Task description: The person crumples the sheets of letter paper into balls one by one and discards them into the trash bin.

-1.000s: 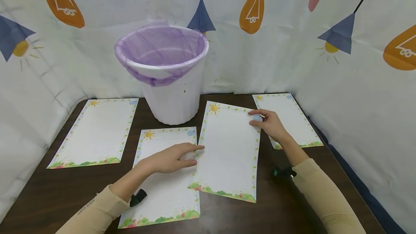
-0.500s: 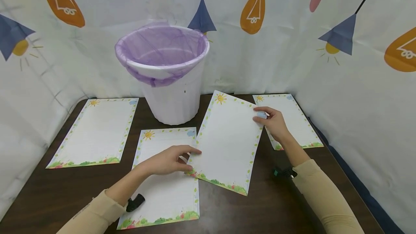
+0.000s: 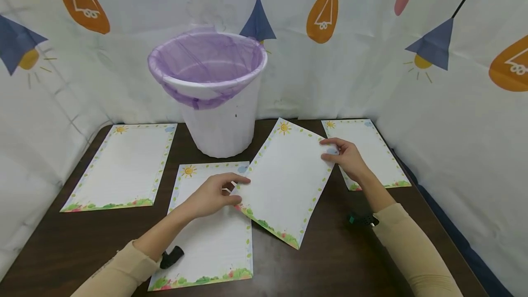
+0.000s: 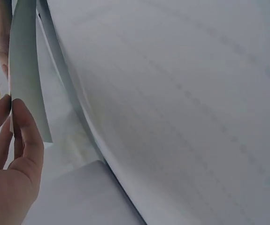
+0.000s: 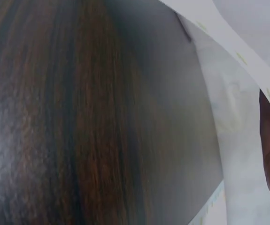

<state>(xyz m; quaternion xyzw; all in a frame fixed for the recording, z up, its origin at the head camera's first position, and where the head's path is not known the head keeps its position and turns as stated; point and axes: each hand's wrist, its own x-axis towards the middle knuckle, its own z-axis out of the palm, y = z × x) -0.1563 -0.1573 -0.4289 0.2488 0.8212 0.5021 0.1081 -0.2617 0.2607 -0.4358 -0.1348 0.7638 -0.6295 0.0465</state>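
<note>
White bin: the bin (image 3: 218,127) stood at the back of the dark table (image 3: 338,251), a purple liner (image 3: 206,58) turned over its rim; places below were reckoned from it
Held sheet: the sun-bordered sheet (image 3: 284,182) hung before the bin and to its right, turned askew, and looked gently bowed in the left wrist view; it overlapped the front sheet (image 3: 218,253) as the head camera saw it
Left hand: the left hand (image 3: 212,196), in front of the bin, pinched the held sheet's left edge — thumb and fingers narrowed on the paper
Right hand: the right hand (image 3: 348,157), to the bin's right, pinched the upper right corner, thumb against finger
Loose sheets: the front sheet lay nearer the person than the bin, the left sheet (image 3: 119,168) to its left, the right sheet (image 3: 365,152) well to its right; no fingers gripped these
Done, by judgement: one sheet picked up and held by both hands
Left, by judgement: letting go had not yet come; the held sheet showed no crease or tear — the other three lay flat
</note>
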